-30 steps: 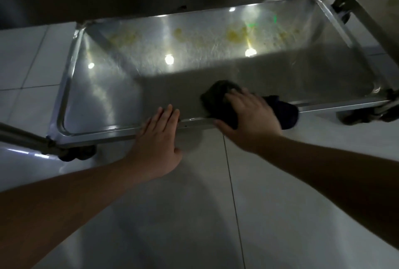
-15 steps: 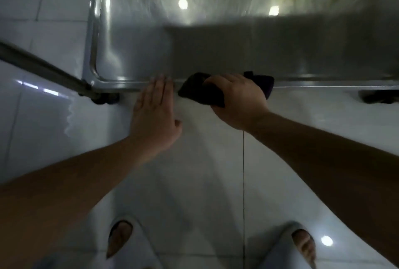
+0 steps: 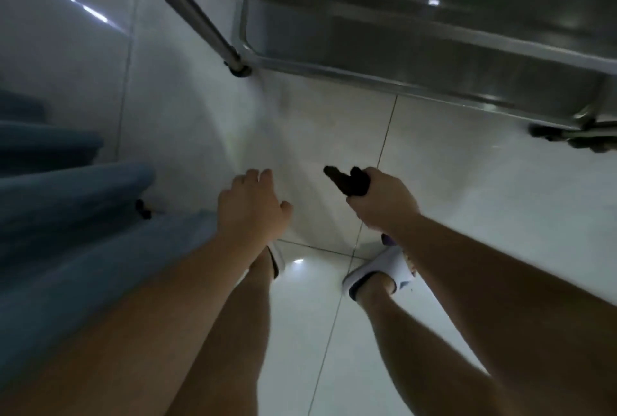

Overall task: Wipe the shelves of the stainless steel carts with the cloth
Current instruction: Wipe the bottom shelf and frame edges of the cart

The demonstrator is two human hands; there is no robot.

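No text, label, brand, number or sign can be read anywhere in this view. The picture is dim and blurred by motion. The white slide sandal (image 3: pixel 384 268) on the right foot has a small dark mark on its side, but it is too blurred to tell whether it is a logo or letters.

Cloth (image 3: pixel 350 183) dark, near black, with a purple bit (image 3: pixel 389 241) showing below the wrist. Cart (image 3: pixel 434 58) plain silver-grey steel, castor (image 3: pixel 567 137) black; floor (image 3: pixel 484 188) glossy white tile with thin dark grout lines. Slippers (image 3: pixel 384 270) white with dark lining, fabric (image 3: pixel 66 215) at left plain blue-grey.
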